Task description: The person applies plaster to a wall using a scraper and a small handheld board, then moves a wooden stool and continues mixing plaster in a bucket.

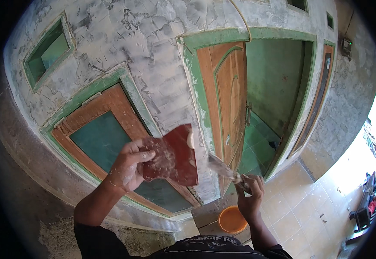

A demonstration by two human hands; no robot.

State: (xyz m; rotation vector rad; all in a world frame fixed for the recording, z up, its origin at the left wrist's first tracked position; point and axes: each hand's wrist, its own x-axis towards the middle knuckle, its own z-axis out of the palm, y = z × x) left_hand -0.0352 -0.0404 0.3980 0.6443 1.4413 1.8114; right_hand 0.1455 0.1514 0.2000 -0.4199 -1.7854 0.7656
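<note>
My left hand (129, 166) grips a flat, dark red plastering board (175, 159) by its narrower end, thumb on top. A lump of whitish filler (191, 140) clings to the board's far right edge, and dried smears cover its grip end. In my right hand (251, 192) is a putty knife (224, 167), held by its handle with the blade pointing up and left toward the board. A small gap shows between blade and board. Ahead of both hands stands a wall (153, 56) coated in patchy white and grey filler.
A wooden door (224, 99) stands ajar in a green frame (278, 32). At left is a wood-framed window (97, 134). An orange bucket (232, 219) sits below my right hand. Pale tiles (295, 216) cover the floor at right, where a dark bench-like object (364, 209) stands.
</note>
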